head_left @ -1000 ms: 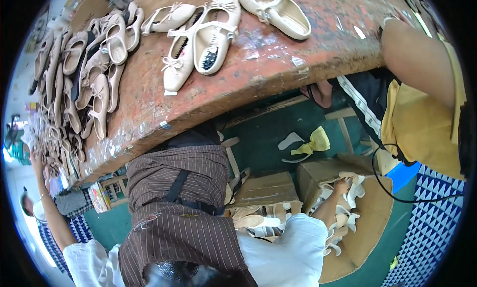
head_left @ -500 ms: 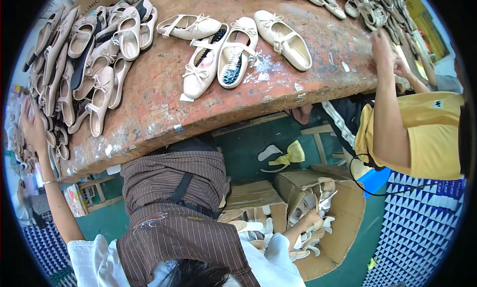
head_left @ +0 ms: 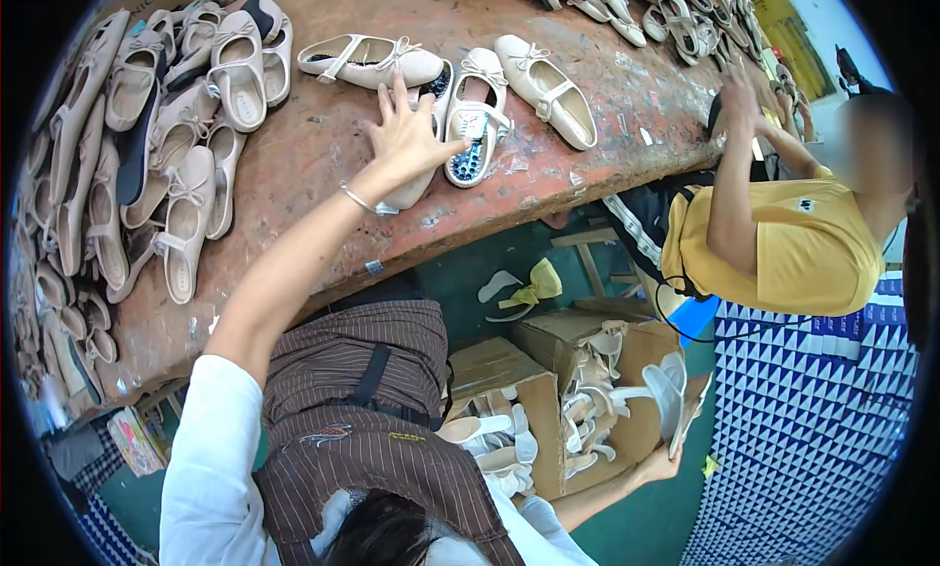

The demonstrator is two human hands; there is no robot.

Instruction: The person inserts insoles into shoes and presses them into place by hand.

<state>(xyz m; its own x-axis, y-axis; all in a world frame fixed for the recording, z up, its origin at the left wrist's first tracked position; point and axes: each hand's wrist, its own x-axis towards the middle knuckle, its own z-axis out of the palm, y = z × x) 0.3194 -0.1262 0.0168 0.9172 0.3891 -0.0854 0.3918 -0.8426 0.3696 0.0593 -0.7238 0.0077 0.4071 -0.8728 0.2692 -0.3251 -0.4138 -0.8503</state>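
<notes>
My left hand point(head_left: 406, 143) is over the table with its fingers spread, in front of a beige shoe it mostly covers. Its fingertips come near a beige strap shoe point(head_left: 377, 61) with a bow, lying on its side. Just right of the hand lies a shoe point(head_left: 477, 116) with a patterned blue piece inside, and beyond it a beige shoe point(head_left: 548, 91). My right hand point(head_left: 664, 464) is closed on the lower end of some pale insoles point(head_left: 668, 395) at the right edge of an open cardboard box; how many it holds is unclear.
Many beige shoes point(head_left: 186, 213) are piled on the left of the worn red table point(head_left: 294, 189). More shoes point(head_left: 676, 18) lie at the far right, by a co-worker in a yellow shirt point(head_left: 774, 243). Cardboard boxes point(head_left: 539, 409) of pale insoles stand below the table.
My left hand has come from the shoe pile at the far left to the middle shoes. My right hand has risen from inside the box and moved right, with insoles. The view has shifted slightly.
</notes>
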